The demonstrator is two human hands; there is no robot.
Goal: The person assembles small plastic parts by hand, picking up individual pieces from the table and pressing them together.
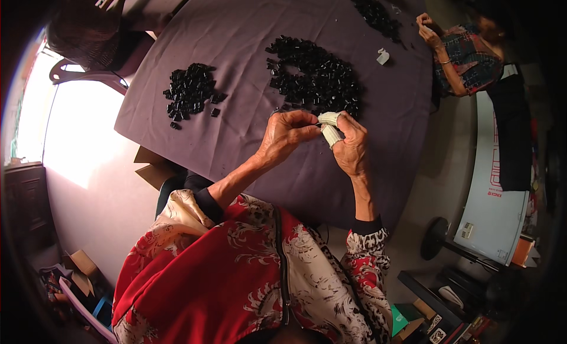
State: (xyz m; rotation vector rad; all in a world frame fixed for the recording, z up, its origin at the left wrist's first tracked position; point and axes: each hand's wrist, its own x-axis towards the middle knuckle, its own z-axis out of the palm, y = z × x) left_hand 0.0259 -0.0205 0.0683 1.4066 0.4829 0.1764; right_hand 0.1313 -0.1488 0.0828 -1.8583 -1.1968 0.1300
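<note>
My left hand point(288, 136) and my right hand point(349, 146) meet above the near edge of a round table covered in dark purple cloth point(248, 31). The fingertips of both pinch together at one spot; whatever small piece lies between them is hidden. White wrapping point(329, 126) covers the right hand's thumb and forefinger. Just beyond the hands lies a large heap of small black parts point(316, 78). A smaller heap of the same black parts point(190, 96) sits to the left.
A third black heap point(378, 16) lies at the far right of the table, a small white item point(383, 57) near it. Another person's hands point(428, 28) work at the right edge. A wicker chair point(88, 36) stands far left; cardboard boxes point(82, 267) sit on the floor.
</note>
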